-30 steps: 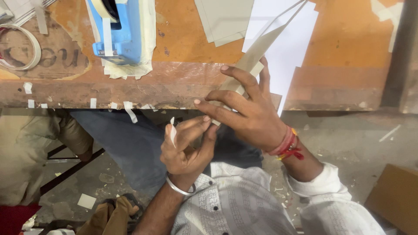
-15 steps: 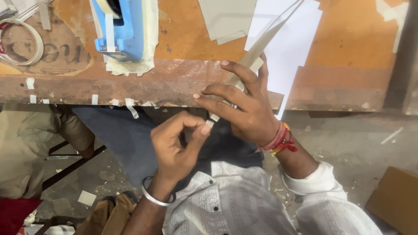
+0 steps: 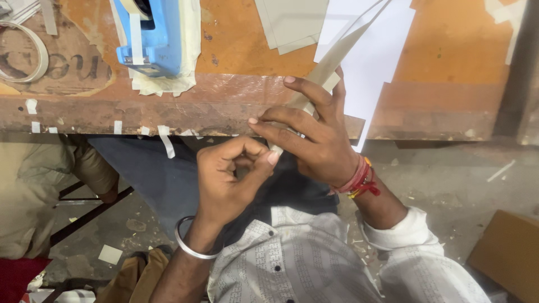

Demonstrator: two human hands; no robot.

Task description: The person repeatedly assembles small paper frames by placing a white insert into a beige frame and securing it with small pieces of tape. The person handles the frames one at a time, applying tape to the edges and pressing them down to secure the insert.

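Note:
My right hand, with red threads at the wrist, grips a long folded grey card strip and presses it against the front edge of the wooden table. The strip runs up and right over a white paper sheet. My left hand, wearing a silver bangle, sits just below the table edge. Its thumb and forefinger are pinched together at the strip's lower end, touching my right forefinger. I cannot tell whether a piece of tape lies under the fingertips.
A blue tape dispenser stands on the table at the upper left, with a tape roll further left. Short tape strips hang along the table edge. Grey card sheets lie at the back. A person in beige sits left; a cardboard box is lower right.
My left hand, which held a small white tape piece below the table edge, has risen and now pinches the lower end of the card strip. My right hand has kept its grip.

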